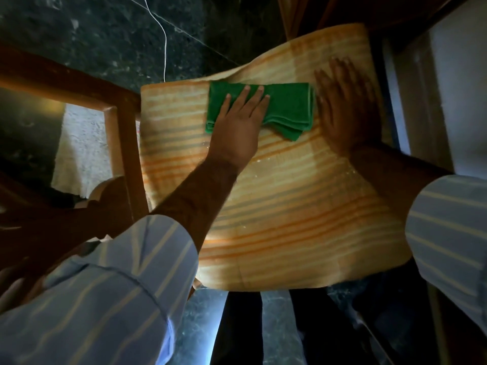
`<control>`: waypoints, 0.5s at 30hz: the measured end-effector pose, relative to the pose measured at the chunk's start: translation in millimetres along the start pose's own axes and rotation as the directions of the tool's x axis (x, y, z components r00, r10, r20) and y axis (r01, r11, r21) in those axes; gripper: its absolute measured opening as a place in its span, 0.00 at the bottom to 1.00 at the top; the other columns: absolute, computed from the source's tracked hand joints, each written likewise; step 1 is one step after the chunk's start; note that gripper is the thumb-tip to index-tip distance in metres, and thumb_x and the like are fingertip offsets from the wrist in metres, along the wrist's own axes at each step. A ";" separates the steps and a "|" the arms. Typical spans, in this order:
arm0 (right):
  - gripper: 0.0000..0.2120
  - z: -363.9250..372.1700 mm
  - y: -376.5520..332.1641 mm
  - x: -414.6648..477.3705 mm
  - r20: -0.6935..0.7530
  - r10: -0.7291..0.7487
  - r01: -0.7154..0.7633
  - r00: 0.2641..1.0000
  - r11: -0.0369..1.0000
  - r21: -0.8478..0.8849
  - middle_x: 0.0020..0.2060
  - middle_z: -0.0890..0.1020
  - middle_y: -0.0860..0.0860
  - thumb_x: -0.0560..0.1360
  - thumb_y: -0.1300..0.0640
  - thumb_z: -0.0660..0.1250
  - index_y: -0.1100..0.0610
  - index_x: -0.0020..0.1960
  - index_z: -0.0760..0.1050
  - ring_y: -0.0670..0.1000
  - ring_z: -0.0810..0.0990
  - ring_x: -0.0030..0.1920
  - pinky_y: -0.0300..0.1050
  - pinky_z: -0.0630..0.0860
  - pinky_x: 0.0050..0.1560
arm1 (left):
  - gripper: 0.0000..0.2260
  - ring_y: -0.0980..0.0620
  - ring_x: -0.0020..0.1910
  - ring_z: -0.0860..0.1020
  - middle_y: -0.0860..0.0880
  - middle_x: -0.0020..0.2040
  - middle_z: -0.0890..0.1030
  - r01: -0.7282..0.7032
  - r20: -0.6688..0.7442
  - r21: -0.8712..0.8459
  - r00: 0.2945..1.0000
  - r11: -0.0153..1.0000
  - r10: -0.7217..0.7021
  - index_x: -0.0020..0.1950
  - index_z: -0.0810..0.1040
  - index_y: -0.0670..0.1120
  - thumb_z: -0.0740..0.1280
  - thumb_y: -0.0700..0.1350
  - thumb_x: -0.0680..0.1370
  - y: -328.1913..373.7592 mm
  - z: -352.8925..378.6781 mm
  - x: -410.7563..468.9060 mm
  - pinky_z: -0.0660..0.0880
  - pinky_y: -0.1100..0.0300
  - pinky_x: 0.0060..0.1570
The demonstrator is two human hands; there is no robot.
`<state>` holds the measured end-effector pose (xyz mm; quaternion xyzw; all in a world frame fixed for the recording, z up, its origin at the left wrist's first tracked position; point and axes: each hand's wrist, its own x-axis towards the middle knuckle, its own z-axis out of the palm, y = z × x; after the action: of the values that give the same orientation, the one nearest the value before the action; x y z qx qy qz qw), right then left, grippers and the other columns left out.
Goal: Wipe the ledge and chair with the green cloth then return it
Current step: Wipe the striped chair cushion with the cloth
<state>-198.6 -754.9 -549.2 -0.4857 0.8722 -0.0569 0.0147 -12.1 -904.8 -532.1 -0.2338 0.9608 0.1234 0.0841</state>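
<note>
The left hand [241, 119] lay palm down on the green cloth [284, 109], its grip open with the fingers [257, 97] spread flat and pressing on the fabric rather than curling around it. The right hand [345, 111] rested just beside the cloth's right edge, likewise open and flat, its fingers splayed on the seat and not holding anything. The one cloth was folded into several layers, its stacked edges showing at the lower right corner, and it sat near the far edge of the chair seat [290, 212]. That seat was covered in a fabric of pale yellow, orange and greyish stripes, with small pale specks scattered on it near the left wrist and by the right forearm. A brown wooden frame [123, 143] of the chair ran along the seat's left side. Both arms wore sleeves [105, 293] of light blue with thin pale stripes, pushed up above the forearms. Beneath and beyond the chair lay a dark green marbled floor [92, 35], dimly lit, with one thin white cord [165, 51] trailing across it toward the seat. A pale textured mat [79, 154] showed through the frame on the left, and a white surface [461, 88] stood at the right edge.
</note>
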 end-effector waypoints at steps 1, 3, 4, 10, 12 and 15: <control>0.25 0.3 -0.6 0.0 -0.004 -0.004 0.004 1.000 1.000 -0.003 0.84 0.61 0.53 0.87 0.47 0.46 0.48 0.83 0.58 0.56 0.57 0.84 0.58 0.57 0.83 | 0.27 0.41 0.79 0.61 0.43 0.80 0.64 0.010 0.000 -0.029 1.000 1.000 -0.010 0.78 0.64 0.43 0.48 0.37 0.79 3.4 -2.7 -6.0 0.55 0.41 0.77; 0.25 0.8 -2.4 -0.2 -0.023 -0.006 0.006 1.000 1.000 -0.003 0.83 0.61 0.53 0.87 0.47 0.47 0.47 0.83 0.58 0.56 0.58 0.84 0.58 0.57 0.82 | 0.28 0.38 0.76 0.66 0.41 0.77 0.68 0.018 -0.011 -0.059 1.000 0.998 -0.018 0.76 0.68 0.40 0.46 0.37 0.77 12.6 -4.1 -28.8 0.60 0.41 0.76; 0.25 1.0 -3.1 -0.4 -0.036 -0.002 0.002 0.999 1.000 -0.001 0.83 0.61 0.53 0.87 0.47 0.47 0.47 0.83 0.58 0.56 0.58 0.84 0.57 0.57 0.82 | 0.29 0.37 0.75 0.68 0.40 0.76 0.69 0.015 -0.018 -0.076 1.000 0.997 -0.016 0.74 0.70 0.38 0.45 0.37 0.76 19.6 -2.1 -45.9 0.62 0.40 0.75; 0.25 5.2 -1.7 -1.1 -0.070 0.014 -0.014 0.997 1.000 0.009 0.83 0.62 0.53 0.86 0.46 0.47 0.46 0.82 0.59 0.57 0.60 0.83 0.58 0.57 0.81 | 0.29 0.37 0.70 0.74 0.40 0.71 0.76 0.081 0.074 -0.176 0.995 0.981 -0.069 0.69 0.77 0.39 0.49 0.35 0.72 73.8 23.0 -183.1 0.70 0.37 0.69; 0.25 6.1 -1.5 -0.8 -0.073 0.011 -0.010 0.997 1.000 0.004 0.83 0.62 0.53 0.86 0.46 0.47 0.46 0.82 0.59 0.57 0.60 0.83 0.59 0.58 0.82 | 0.29 0.38 0.67 0.77 0.41 0.69 0.78 0.095 0.145 -0.194 0.987 0.976 -0.067 0.66 0.80 0.39 0.52 0.35 0.69 94.2 24.4 -225.0 0.72 0.38 0.65; 0.25 6.8 -0.6 -1.9 -0.073 0.011 -0.012 0.997 1.000 -0.005 0.83 0.62 0.53 0.86 0.46 0.46 0.47 0.82 0.59 0.57 0.59 0.83 0.59 0.57 0.82 | 0.27 0.44 0.66 0.79 0.46 0.69 0.79 0.205 0.267 -0.331 0.957 0.921 -0.118 0.70 0.77 0.46 0.60 0.33 0.72 108.8 4.2 -246.0 0.75 0.50 0.64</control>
<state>-196.6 -754.2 -555.9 -0.4783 0.8751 -0.0720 -0.0180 152.9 -704.7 -460.7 -0.3073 0.8824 0.3150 0.1666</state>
